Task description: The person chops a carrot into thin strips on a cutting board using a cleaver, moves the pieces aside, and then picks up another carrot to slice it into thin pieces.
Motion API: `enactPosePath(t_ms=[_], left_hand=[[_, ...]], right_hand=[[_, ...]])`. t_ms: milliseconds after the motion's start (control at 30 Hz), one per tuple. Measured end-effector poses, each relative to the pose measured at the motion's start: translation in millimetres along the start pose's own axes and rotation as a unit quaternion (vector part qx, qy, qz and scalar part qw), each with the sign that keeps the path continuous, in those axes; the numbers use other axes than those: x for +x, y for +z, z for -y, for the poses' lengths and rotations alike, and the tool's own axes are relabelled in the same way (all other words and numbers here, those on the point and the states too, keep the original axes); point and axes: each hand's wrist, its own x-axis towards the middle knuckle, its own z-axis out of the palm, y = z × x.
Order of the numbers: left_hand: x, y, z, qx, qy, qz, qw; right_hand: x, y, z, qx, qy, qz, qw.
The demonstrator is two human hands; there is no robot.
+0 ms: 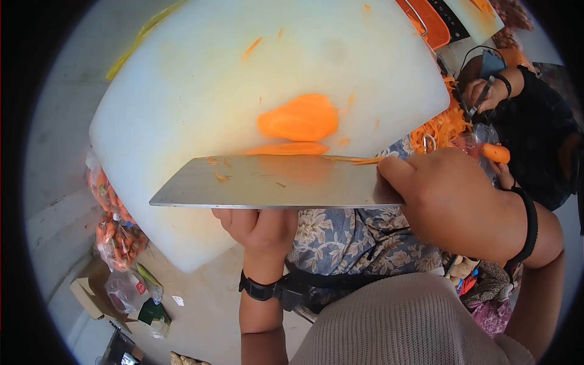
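My right hand [447,198] is closed round the handle end of a broad cleaver [274,182], whose blade lies crosswise with carrot shreds stuck to it. Behind the blade, my left hand [258,226] shows curled fingers; the blade hides the fingertips and whatever they hold. Just beyond the cleaver's far edge, a thin carrot slice [289,148] rests on the white cutting board [201,79]. Past it lies a larger piece of carrot [299,117] with a smooth cut face. Small carrot scraps [251,48] are scattered over the board.
On the right, another person's hand [486,94] grips a dark tool, and a whole carrot [496,153] is beside them. Orange peelings [447,126] are heaped by the board. Bags of carrots [118,243] and a cardboard box [88,289] stand at left. An orange basket [433,24] is top right.
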Motion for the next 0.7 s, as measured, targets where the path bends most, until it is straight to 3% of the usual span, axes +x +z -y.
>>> enactPosePath(t_ms=[167,300,600,700], left_hand=[[-4,0,3,-0.008,0.016,-0.007,1.000],[-5,-6,3,0.007,0.014,0.044,0.999],[5,3,5,0.030,0.049,-0.018,0.998],[3,2,6,0.005,0.038,0.000,0.999]], right_hand=[[4,-3,6,0.005,0.024,0.033,0.999],[3,0,6,0.003,0.018,-0.003,1.000],[26,11,2,0.019,-0.021,-0.069,0.997],[27,18,-1,0.003,-0.042,-0.096,0.995]])
